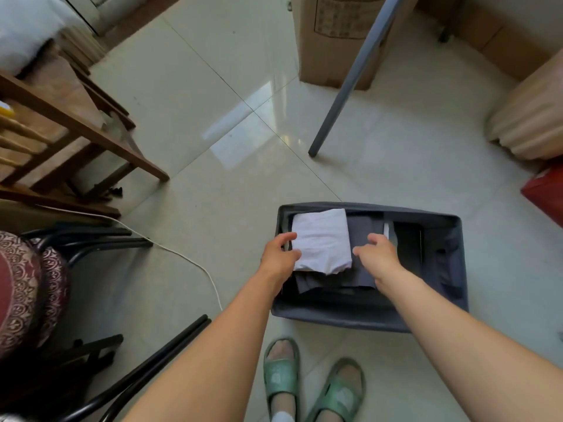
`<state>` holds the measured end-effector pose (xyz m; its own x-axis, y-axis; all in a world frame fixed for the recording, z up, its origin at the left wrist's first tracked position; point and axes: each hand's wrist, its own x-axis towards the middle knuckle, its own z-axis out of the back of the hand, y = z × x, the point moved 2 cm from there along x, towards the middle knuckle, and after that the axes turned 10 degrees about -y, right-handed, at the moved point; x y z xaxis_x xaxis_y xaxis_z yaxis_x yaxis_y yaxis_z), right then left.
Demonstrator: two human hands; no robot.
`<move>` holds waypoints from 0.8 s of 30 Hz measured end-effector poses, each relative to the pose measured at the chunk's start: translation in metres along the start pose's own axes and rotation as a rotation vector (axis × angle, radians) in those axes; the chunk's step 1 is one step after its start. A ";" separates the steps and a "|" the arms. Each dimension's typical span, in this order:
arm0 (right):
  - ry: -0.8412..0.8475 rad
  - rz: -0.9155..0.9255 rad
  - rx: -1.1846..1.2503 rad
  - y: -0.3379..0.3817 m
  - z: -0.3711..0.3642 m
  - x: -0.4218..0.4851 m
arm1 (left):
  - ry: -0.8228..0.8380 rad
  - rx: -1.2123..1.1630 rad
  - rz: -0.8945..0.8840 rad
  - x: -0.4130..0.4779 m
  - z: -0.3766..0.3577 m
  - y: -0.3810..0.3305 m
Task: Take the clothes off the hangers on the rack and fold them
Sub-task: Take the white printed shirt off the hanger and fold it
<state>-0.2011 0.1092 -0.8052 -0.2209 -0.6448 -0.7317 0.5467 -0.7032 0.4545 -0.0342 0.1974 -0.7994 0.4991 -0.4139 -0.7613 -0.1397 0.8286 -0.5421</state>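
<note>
A folded pale lilac-white garment [323,242] lies on top of folded dark grey clothes [362,239] inside a dark grey fabric bin [365,321] on the tiled floor. My left hand [278,255] holds the pale garment's left edge, thumb on top and fingers curled at its side. My right hand [377,254] hovers just right of that garment over the dark clothes. Its fingers are loosely curled, its thumb tip is near the garment's right edge, and it holds nothing. No rack rail or hangers are in view.
A grey metal pole [350,77] slants down to the floor beyond the bin, in front of a cardboard box [329,41]. Wooden furniture [76,129] and a cushioned black chair [33,287] stand at the left, with a white cable [182,257] on the floor. A red box [545,193] sits at the right.
</note>
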 end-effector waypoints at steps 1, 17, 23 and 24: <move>0.002 0.018 -0.017 -0.001 -0.001 -0.003 | 0.006 0.002 -0.012 -0.002 -0.001 -0.001; 0.129 0.048 0.385 0.045 0.104 -0.156 | 0.083 -0.449 0.010 -0.176 0.036 -0.091; 0.125 0.054 0.589 0.056 0.206 -0.241 | 0.154 -0.638 0.026 -0.278 0.055 -0.141; 0.129 0.041 0.635 0.055 0.210 -0.246 | 0.160 -0.674 0.041 -0.280 0.057 -0.142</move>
<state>-0.2868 0.1664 -0.4934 -0.0895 -0.6615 -0.7445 -0.0404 -0.7445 0.6664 -0.1052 0.2172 -0.4884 0.3567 -0.4806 -0.8011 -0.6822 0.4518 -0.5748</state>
